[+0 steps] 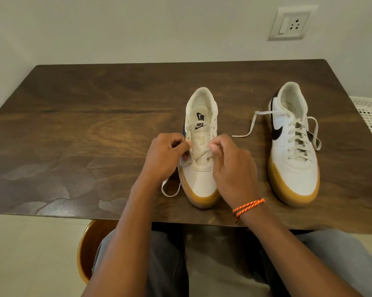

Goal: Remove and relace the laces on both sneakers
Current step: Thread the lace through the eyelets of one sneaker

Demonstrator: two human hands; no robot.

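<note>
Dark brown wood grain covers the desk, and on it stand two white sneakers with tan rubber soles, toes pointing toward the seated person. The left sneaker sits near the middle of the desk, just in front of the person; the right sneaker stands well apart from it, further right.

Both hands are busy on the left sneaker. The left hand pinches the lace at the left edge of the eyelets, and the right hand, with an orange cord bracelet at the wrist, pinches it on the right edge. Only a low crossing or two shows across the tongue; the upper eyelets look bare, and a loose loop of lace trails onto the desk by the toe, on the left.

The right sneaker looks laced all the way up, its untied ends lying loose on either side.

I can't say whether this lace is coming out or going back in. Either way, the next move probably calls for working one end through an eyelet while the other hand steadies the sneaker, keeping the flat lace from twisting.
</note>
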